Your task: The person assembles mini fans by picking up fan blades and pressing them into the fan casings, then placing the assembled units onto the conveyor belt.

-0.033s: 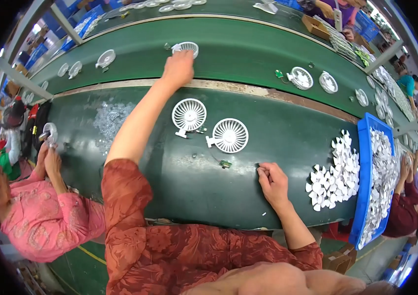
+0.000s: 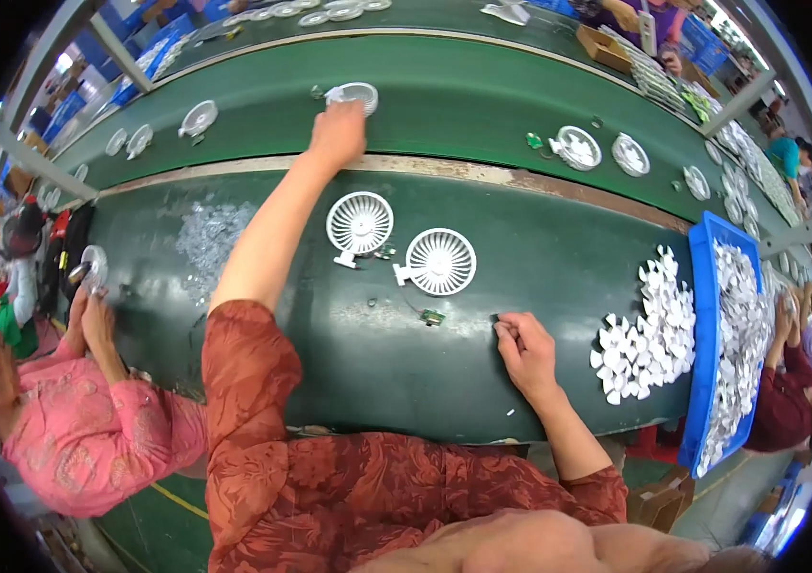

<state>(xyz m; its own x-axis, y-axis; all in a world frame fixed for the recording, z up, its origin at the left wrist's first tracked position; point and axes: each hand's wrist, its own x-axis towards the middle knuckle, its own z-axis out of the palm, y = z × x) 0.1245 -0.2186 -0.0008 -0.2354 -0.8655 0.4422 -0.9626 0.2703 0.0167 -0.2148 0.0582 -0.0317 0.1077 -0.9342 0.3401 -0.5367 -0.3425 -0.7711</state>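
My left hand [image 2: 337, 136] reaches across to the far green belt, fingers curled over the near edge of a round white fan housing [image 2: 360, 97]; its fingertips are hidden. A small circuit board lies just left of that housing. Over the near table, my right hand [image 2: 527, 350] is closed in a pinch. A tiny dark piece [image 2: 498, 318] shows at its fingertips, too small to name. Between my arms lie two slatted white fan housings, one farther back [image 2: 360, 223] and one nearer [image 2: 440, 262]. Beside the nearer one is a green circuit board [image 2: 433, 317] on a thin wire.
White fan blades [image 2: 640, 334] are heaped at the right, next to a blue tray [image 2: 704, 344] full of small white parts. More fan housings [image 2: 575, 148] sit along the far belt. A co-worker in pink [image 2: 100, 430] handles a housing at left; other people work at right and behind.
The whole view has shifted slightly left. Both hands keep nearly the same places relative to the housings and the table.
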